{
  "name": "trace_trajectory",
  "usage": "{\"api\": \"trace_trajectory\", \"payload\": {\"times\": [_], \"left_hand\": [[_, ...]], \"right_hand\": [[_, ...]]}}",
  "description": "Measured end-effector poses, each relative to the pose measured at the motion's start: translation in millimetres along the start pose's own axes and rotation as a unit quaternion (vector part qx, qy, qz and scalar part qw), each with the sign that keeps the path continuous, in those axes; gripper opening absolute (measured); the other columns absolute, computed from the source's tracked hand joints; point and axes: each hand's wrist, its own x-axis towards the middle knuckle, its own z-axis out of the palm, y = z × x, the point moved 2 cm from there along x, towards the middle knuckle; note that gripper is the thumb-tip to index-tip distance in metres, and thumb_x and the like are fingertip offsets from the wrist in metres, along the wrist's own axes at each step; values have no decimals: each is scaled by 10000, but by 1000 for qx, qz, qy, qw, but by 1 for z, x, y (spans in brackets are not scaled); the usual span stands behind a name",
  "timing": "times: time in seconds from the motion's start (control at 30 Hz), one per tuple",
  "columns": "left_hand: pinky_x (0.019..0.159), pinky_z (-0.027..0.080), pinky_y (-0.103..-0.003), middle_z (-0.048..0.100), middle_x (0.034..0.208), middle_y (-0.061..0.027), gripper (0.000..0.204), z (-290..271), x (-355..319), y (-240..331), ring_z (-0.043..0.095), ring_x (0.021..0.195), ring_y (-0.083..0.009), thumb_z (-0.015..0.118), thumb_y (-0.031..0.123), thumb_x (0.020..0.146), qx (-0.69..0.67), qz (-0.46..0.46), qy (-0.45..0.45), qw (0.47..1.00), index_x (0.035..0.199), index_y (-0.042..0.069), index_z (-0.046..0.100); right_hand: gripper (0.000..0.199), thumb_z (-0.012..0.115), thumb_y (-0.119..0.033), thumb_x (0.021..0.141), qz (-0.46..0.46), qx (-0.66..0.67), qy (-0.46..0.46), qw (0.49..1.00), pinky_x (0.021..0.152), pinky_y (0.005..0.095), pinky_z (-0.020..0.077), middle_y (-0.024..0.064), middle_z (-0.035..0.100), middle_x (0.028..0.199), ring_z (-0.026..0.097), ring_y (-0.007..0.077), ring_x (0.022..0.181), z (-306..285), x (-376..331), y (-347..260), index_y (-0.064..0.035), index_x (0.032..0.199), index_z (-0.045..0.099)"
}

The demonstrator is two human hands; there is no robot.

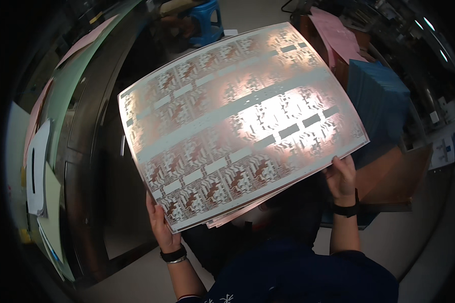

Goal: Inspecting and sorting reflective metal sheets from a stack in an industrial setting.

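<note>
Both of my hands hold up a large copper-coloured circuit board panel (pixel 187 132) with rows of etched patterns, tilted in front of me. Other sheets peek out under its near edge, so it seems to be the top of a small stack. My left hand (pixel 163 230) grips the near left corner, fingers partly hidden beneath. My right hand (pixel 342 179) is closed on the near right edge, its thumb by the rim. Light glares off the panel's right half.
A stack of blue sheets (pixel 376 98) stands at right, with a copper-brown board (pixel 394 177) below it and pink sheets (pixel 338 35) behind. A blue stool (pixel 206 22) is at the far side. On the left, papers (pixel 39 171) lie along a dark cabinet (pixel 93 146).
</note>
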Motion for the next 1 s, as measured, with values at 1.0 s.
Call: {"api": "trace_trajectory", "payload": {"times": [1.0], "left_hand": [[976, 370, -377, 393, 1326, -105, 490, -12, 52, 5, 430, 1144, -235, 395, 271, 968, -40, 14, -57, 997, 1409, 122, 243]], "right_hand": [[356, 501, -234, 921, -256, 88, 234, 934, 831, 350, 482, 140, 579, 1111, 590, 218, 968, -107, -29, -83, 38, 1150, 495]]}}
